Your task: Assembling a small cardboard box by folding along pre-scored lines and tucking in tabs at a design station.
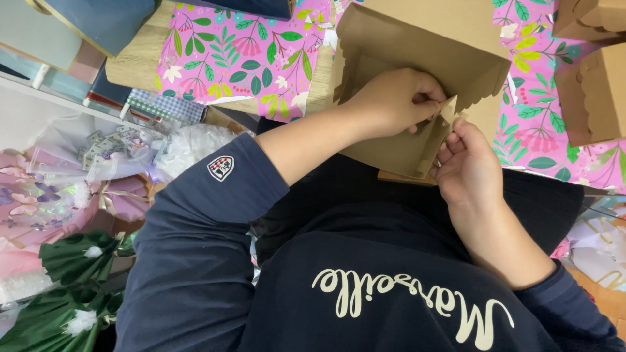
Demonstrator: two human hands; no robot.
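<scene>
Brown kraft cardboard box [417, 72], half folded with scalloped flap edges, sits at the near edge of the tabletop [140, 62], tipped toward the person's lap. Left hand [394, 101] reaches over the box side, fingers [427, 98] curled and pressed together, pinching the small scalloped tab. Right hand [466, 166] comes up from below, fingers [453, 140] bunched on the lower panel's edge, thumb against the same tab. Both hands touch the box; neither is spread.

To do the fold well, judging from the grip: keep the left pinch near the crease, brace the panel from behind with the right, slide the tab straight into its slot so the scallops don't buckle.

Around: pink floral-print wrapping paper sheet [241, 58] covers the tabletop under and beside the box. Two more brown cardboard boxes [596, 85], already folded, stand at right, apart from the hands. Dark blue paper sheets [98, 19] lie top left. Pink and white wrapped bouquet [59, 176] and green crepe wrapping [65, 287] sit lower left, well apart.

In the way: box overhangs the lap, little flat support; the left forearm hides part of the panel.
</scene>
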